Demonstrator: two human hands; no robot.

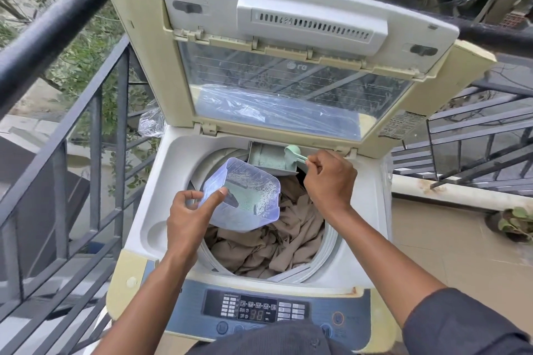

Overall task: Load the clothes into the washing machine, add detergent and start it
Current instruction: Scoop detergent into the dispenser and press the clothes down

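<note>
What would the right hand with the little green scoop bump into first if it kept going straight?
Probably the pale green detergent drawer: the right hand aims the small green plastic scoop right over it.

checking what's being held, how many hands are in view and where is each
2. The left hand holds the detergent tub over the drum. The right hand pinches the scoop at the dispenser tray.

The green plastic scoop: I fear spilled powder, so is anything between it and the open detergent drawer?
Nothing visible. The right hand holds the small green plastic scoop tipped right over the grey pull-out detergent drawer at the tub's back rim, no clothing or lid in between.
</note>
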